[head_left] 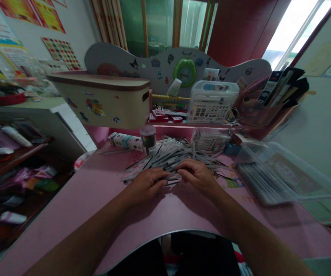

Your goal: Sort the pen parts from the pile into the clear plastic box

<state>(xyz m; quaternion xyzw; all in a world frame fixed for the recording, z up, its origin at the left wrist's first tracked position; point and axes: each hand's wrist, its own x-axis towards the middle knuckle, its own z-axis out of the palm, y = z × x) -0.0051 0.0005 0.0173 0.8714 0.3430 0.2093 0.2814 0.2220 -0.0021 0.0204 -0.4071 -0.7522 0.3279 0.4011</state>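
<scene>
A loose pile of slim grey and white pens [168, 151] lies on the pink desk, some with dark tips. At the pile's near edge, my left hand [146, 183] has its thumb and fingers closed on a grey pen [171, 175]. From the other side my right hand [196, 175] pinches the same pen, fingers curled and thumb close to them. The pen's ends are partly hidden by the fingers. To the right stands an opened clear plastic box [312, 191], with a row of similar pens [264, 180] lying in one half.
Behind the pile are a clear round jar [148, 138], a patterned carton [125, 141] and a clear pack [211, 138]. A lidded cream bin [105, 103], a clear handled case [213, 103] and a green clock [185, 73] stand on the raised shelf.
</scene>
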